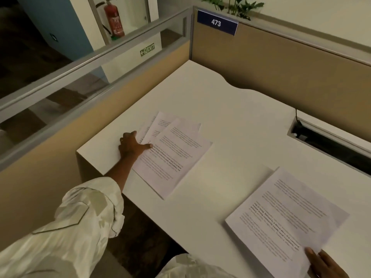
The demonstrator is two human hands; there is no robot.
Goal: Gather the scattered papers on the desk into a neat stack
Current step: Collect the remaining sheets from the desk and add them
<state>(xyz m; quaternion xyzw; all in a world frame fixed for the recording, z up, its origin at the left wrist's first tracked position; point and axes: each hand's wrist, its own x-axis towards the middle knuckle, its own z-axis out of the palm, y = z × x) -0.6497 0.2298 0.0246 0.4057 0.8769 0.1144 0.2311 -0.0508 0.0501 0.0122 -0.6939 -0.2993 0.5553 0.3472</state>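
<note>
Several printed sheets [172, 153] lie fanned and overlapping near the left end of the white desk [230, 109]. My left hand [132, 146] rests flat at their left edge, fingers spread, with the thumb pressing on the top sheet. A separate sheaf of printed pages [285, 215] lies at the near right of the desk. My right hand [323, 263] grips its near corner, thumb on top and fingers beneath the edge.
Beige cubicle partitions [281, 63] wall the desk at the back and left, with a glass strip on the left one. A cable slot [325, 139] with a black cord opens at the right rear. The desk's left edge drops off just beside my left hand.
</note>
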